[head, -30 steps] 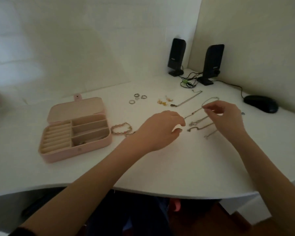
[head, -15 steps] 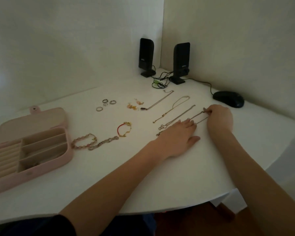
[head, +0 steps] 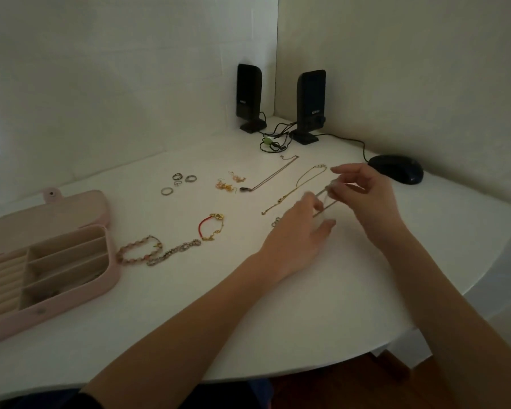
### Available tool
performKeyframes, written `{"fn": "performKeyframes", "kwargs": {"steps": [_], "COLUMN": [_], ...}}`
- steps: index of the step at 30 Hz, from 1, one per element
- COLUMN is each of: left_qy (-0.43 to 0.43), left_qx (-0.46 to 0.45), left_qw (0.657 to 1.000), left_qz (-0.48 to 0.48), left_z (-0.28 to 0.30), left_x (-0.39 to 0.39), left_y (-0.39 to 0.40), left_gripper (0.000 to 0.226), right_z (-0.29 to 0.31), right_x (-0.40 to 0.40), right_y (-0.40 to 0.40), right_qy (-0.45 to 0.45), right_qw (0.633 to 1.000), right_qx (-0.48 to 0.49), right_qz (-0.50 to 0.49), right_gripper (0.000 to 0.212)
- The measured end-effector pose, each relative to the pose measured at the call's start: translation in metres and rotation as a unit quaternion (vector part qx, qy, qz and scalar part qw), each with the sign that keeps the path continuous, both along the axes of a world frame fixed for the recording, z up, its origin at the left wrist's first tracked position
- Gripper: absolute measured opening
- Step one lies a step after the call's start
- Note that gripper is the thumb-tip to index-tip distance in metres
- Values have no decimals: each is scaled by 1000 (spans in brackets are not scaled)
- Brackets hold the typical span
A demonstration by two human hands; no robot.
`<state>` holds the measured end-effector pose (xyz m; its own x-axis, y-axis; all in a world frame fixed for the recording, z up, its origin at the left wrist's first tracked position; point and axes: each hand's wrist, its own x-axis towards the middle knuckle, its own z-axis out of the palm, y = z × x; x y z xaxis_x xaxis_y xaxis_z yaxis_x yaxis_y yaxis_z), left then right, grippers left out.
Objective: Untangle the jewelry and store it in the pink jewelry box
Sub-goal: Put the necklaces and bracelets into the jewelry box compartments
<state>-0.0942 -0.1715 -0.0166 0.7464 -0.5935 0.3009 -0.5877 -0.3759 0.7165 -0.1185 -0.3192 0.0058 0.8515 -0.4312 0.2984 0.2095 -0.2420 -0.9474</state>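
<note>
My right hand [head: 366,196] pinches the upper end of a thin silver chain [head: 325,202], lifted a little off the white desk [head: 278,305]. My left hand [head: 295,237] is just left of it, its blurred fingertips at the chain's lower part and its thumb spread apart. The pink jewelry box [head: 114,273] lies open at the left edge, lid back. On the desk between lie a gold chain [head: 297,187], a necklace with a dark pendant [head: 266,180], gold earrings [head: 227,185], several rings [head: 177,180], a red-and-gold bracelet [head: 211,227], a beaded bracelet [head: 136,250] and a silver link bracelet [head: 174,250].
Two black speakers [head: 249,98] [head: 310,104] stand in the back corner with tangled cables [head: 273,143] in front of them. A black mouse [head: 396,169] sits right of my right hand. The desk's curved front edge runs below my forearms.
My right hand has risen from the desk with the chain's end. My left hand lifted from lying flat and its fingers moved up toward the chain. The view shifted slightly.
</note>
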Motion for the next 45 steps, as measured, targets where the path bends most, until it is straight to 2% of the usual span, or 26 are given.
{"fn": "performKeyframes", "kwargs": {"steps": [2,4,8,11,14,16,18,20,22,27,31,34,37,39,42,45], "left_qy": [122,213,225,222,211,210,203,180,168,157,95,94,98,100,115,96], "left_qx": [-115,-171,-190,-176,-130,-105,-78,-40,-11,-16,1,26,78,75,73,111], "left_qw": [986,962,956,959,969,972,976,983,985,984,973,967,961,960,958,957], "left_qz": [-7,-17,5,22,10,1,9,17,25,86,209,234,245,250,252,250], "left_z": [9,14,17,22,32,37,41,46,54,72,82,81,76,73,65,59], "left_x": [0,1,6,7,7,5,4,2,-1,-7,-11,-17,-21,-21,-18,-20], "left_y": [0,-1,4,12,31,51,78,109,139,215,277,316,329,329,332,337], "left_gripper": [42,47,17,22,24,26,26,25,24,21,21,21,20,20,20,15], "right_z": [5,8,10,10,12,12,11,11,12,30,48,64,80,89,93,88], "right_x": [-4,-5,-3,-3,-4,-4,-2,1,5,18,36,47,54,57,59,60], "right_y": [5,7,5,-1,-1,4,12,25,44,116,180,222,260,281,303,312], "right_qy": [-22,-31,-41,-49,-50,-28,7,42,57,65,56,30,0,-18,-40,-42], "right_qw": [989,974,965,943,891,875,893,924,936,932,926,914,897,886,873,866], "right_qx": [99,152,218,302,412,435,391,303,238,85,-25,-102,-138,-149,-138,-122], "right_qz": [111,166,143,134,187,210,224,230,253,346,373,391,420,439,466,484], "right_gripper": [22,22,19,19,20,21,21,23,22,21,26,25,25,26,26,26]}}
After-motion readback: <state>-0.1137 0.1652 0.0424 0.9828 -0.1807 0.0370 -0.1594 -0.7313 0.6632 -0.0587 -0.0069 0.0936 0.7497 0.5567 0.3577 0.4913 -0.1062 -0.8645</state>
